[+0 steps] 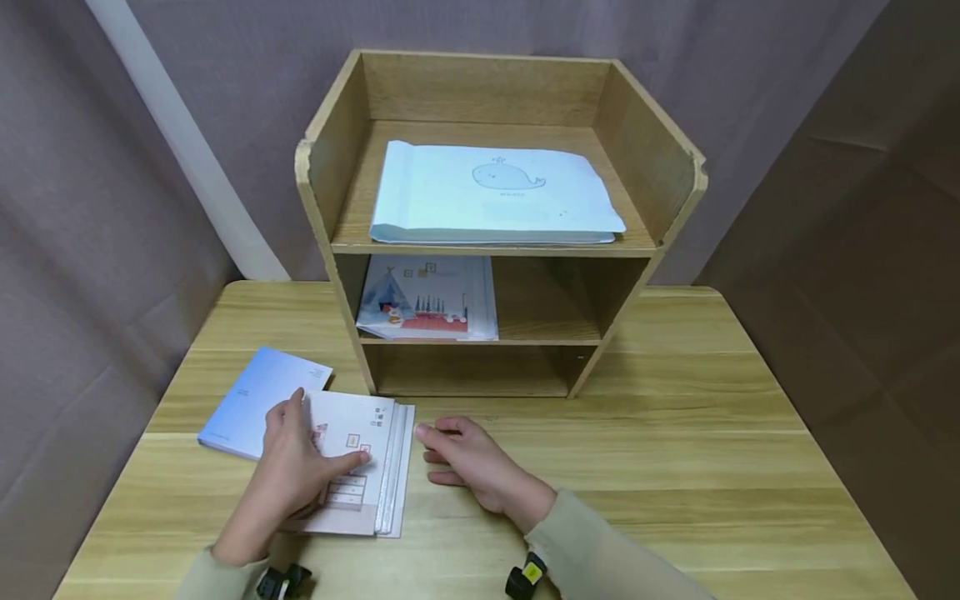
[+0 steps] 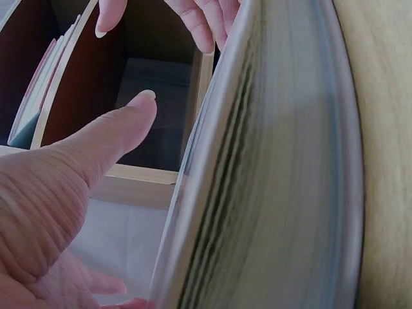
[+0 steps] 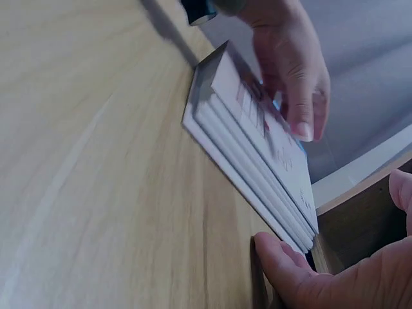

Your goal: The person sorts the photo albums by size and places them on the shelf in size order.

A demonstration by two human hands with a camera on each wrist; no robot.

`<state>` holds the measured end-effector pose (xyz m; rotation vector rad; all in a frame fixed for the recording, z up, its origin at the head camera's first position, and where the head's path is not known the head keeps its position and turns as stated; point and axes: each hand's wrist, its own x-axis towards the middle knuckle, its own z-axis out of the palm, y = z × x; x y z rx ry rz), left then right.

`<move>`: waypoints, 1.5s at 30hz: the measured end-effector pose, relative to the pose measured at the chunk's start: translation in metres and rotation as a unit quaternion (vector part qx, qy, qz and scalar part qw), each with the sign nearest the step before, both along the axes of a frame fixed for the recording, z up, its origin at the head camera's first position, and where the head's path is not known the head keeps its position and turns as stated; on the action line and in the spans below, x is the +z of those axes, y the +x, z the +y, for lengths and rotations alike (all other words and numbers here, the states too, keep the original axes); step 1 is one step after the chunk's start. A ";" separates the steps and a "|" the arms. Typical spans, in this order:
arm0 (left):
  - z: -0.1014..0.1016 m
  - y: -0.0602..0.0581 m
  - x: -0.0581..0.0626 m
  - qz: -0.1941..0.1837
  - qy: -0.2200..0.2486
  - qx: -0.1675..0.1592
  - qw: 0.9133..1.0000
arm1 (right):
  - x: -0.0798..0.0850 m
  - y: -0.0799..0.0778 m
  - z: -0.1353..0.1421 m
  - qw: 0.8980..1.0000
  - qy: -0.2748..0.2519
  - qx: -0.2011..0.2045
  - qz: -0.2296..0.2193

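Blue book: (image 1: pixel 262 400) lying at the left of the table (image 1: pixel 712 467), its right part disappearing behind the left hand and the white book; small print is showing at the upper right corner, mid-cover and lower left, too fine to read

Left hand: (image 1: pixel 291 467) spreading over the cover of the white book, thumb reaching apart from the fingers; the fingers are lying along the book's left side; whether the thumb is touching the cover, cannot tell

White book: (image 1: pixel 352 492) lying on the table in front of the shelf unit, between the two hands, layered edge facing right; the cover is showing small framed pictures, a drawn chest of drawers and tiny dark marks at the upper right, not legible

Picture booklet: (image 1: pixel 427 308) lying on the middle tier, left side, showing a blue tent, red shapes and small frames; no lettering is reading clearly

Right hand: (image 1: pixel 472 467) holding nothing, fingers bending slightly, thumb standing apart from them; the thumb tip is hovering just beside the layered edge, contact uncertain

Shelf unit: (image 1: pixel 487 92) standing at the back of the table, wooden, three tiers

Whale book: (image 1: pixel 495 208) lying on the top tier, pale cover bearing a line-drawn whale; a short caption is sitting beneath, too blurred to read
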<state>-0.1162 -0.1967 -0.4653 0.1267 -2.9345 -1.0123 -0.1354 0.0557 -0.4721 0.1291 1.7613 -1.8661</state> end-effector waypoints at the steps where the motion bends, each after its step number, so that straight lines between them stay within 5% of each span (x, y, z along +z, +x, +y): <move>1: 0.000 0.000 -0.001 -0.005 0.001 -0.001 1.000 | 0.000 0.000 0.000 1.000 -0.008 -0.001 -0.006; 12: -0.001 0.000 -0.006 -0.019 0.005 -0.012 1.000 | -0.005 -0.003 -0.003 0.997 -0.071 0.006 -0.036; 27: -0.002 -0.003 -0.008 -0.012 0.077 -0.050 0.996 | -0.003 -0.006 -0.002 0.998 -0.054 0.018 -0.028; 37: 0.008 -0.001 -0.005 -0.067 0.192 -0.063 0.977 | -0.005 -0.007 0.001 1.000 0.005 0.026 0.008; 45: 0.030 0.005 -0.004 -0.086 0.229 -0.075 0.967 | -0.002 -0.003 0.015 0.999 0.021 0.030 0.021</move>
